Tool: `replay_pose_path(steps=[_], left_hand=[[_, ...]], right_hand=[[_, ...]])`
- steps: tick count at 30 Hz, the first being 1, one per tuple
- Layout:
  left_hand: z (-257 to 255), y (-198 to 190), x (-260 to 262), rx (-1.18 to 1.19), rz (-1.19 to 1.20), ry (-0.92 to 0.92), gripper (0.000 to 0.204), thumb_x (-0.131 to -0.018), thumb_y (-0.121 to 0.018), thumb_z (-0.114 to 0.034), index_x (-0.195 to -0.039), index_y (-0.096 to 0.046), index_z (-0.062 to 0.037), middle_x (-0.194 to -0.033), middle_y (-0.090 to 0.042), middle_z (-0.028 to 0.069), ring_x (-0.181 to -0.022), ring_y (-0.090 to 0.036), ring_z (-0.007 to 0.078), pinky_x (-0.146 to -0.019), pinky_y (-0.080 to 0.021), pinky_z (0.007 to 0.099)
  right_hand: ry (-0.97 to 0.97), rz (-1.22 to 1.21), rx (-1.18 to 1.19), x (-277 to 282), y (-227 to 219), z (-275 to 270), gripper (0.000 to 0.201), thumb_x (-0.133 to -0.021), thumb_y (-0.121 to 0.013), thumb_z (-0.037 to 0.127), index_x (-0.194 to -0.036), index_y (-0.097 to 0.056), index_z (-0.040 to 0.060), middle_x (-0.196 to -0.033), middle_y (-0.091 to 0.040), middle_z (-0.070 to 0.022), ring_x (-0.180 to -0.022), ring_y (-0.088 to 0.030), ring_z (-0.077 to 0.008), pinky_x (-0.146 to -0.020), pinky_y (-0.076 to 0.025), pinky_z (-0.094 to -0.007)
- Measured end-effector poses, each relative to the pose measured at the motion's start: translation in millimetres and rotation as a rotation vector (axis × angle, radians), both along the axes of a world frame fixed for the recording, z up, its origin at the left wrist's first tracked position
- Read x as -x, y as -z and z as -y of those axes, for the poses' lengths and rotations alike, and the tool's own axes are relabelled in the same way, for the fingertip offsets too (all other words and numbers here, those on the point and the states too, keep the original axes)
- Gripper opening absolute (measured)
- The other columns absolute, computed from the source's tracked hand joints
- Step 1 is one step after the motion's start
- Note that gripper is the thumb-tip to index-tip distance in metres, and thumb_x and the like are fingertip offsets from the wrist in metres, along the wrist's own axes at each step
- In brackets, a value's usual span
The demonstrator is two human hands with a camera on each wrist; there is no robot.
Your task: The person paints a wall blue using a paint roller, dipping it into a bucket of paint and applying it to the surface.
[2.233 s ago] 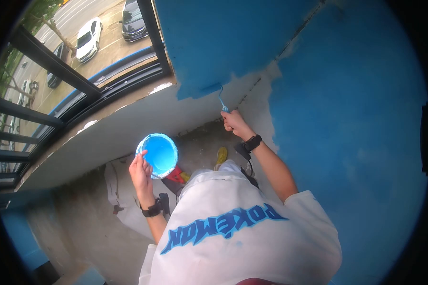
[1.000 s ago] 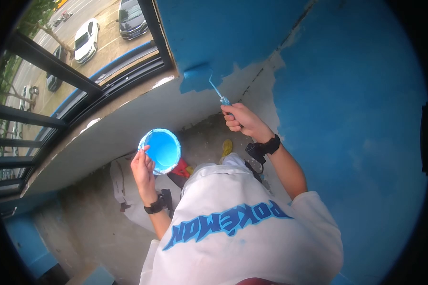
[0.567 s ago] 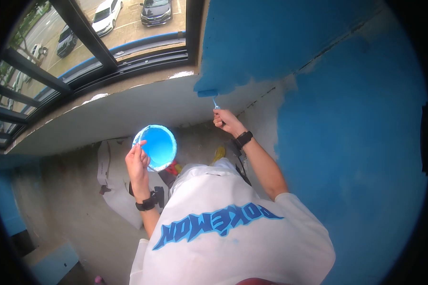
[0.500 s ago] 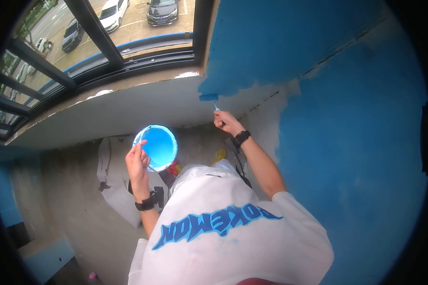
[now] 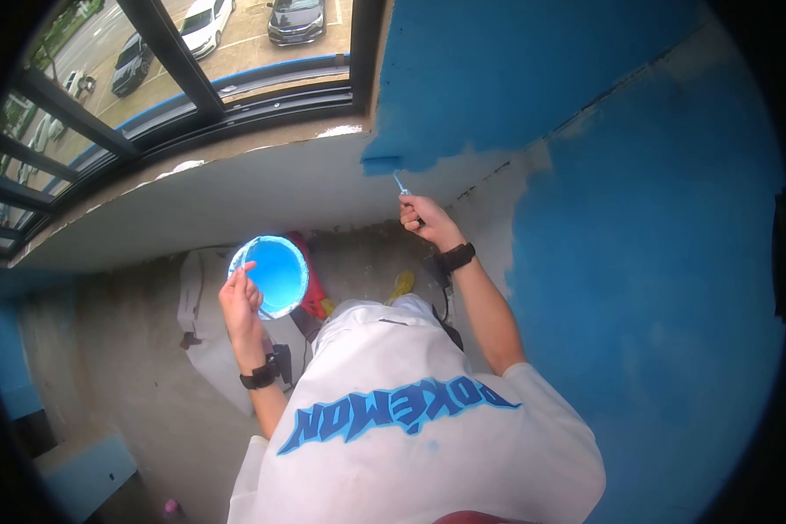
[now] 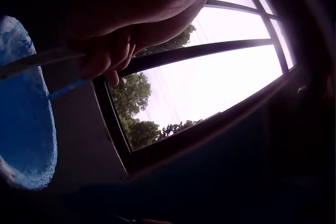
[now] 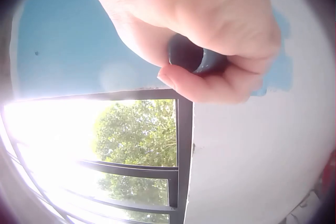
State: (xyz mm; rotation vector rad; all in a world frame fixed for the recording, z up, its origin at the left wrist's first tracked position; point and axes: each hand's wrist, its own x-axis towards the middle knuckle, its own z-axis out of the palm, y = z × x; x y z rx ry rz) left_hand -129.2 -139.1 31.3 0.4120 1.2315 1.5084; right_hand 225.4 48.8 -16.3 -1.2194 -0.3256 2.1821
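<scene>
My left hand [image 5: 242, 306] holds the wire handle [image 6: 42, 62] of a paint-crusted bucket [image 5: 305, 284]. Bright blue paint coats the bucket's inside, and its mouth faces up toward the head camera. In the left wrist view, the bucket's rim [image 6: 51, 129] is at the left edge, beside my curled fingers [image 6: 100, 58]. My right hand [image 5: 430, 220] grips a small paint roller by its handle [image 5: 404, 189]. The roller's blue sleeve [image 5: 382, 164] lies at the lower edge of the painted patch, below the window corner. In the right wrist view, fingers wrap round the roller's dark handle end [image 7: 186, 55].
A dark-framed window [image 5: 227, 113] runs along the left, above a bare grey-white wall strip [image 5: 192, 205]. Blue wall [image 5: 637, 262] fills the right side. On the floor lie a pale sheet or bag [image 5: 214, 367] and a red object [image 5: 313, 288], near a yellow shoe [image 5: 404, 282].
The roller has gone up and down the wall near the window corner, most recently upward. My left hand and the bucket have shifted left, uncovering more of the red object. The head view has turned.
</scene>
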Motion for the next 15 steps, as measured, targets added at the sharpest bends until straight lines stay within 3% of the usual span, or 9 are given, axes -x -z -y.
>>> replay_pose_path(steps=[7, 15], left_hand=[[-11.5, 3.6, -2.9, 0.032, -0.019, 0.007, 0.028, -0.101, -0.047, -0.018, -0.108, -0.059, 0.006, -0.059, -0.031, -0.0087, -0.049, -0.026, 0.0005, -0.044, -0.02, 0.0197], [-25.0, 11.8, -8.6, 0.051, -0.013, 0.047, 0.028, -0.101, -0.048, -0.019, -0.107, -0.061, 0.005, -0.059, -0.031, -0.0092, -0.049, -0.026, 0.0002, -0.044, -0.02, 0.0193]], right_hand=[[-0.079, 0.188, -0.112, -3.2, -55.9, 25.5, 0.02, -0.096, -0.05, 0.018, -0.081, -0.045, 0.0066, -0.062, -0.039, 0.0052, -0.046, -0.036, -0.0019, -0.037, -0.025, -0.0188], [-0.126, 0.191, -0.144, -11.4, -108.2, 46.2, 0.023, -0.096, -0.052, 0.023, -0.081, -0.046, 0.0072, -0.061, -0.039, 0.0053, -0.045, -0.035, -0.0027, -0.036, -0.025, -0.0206]])
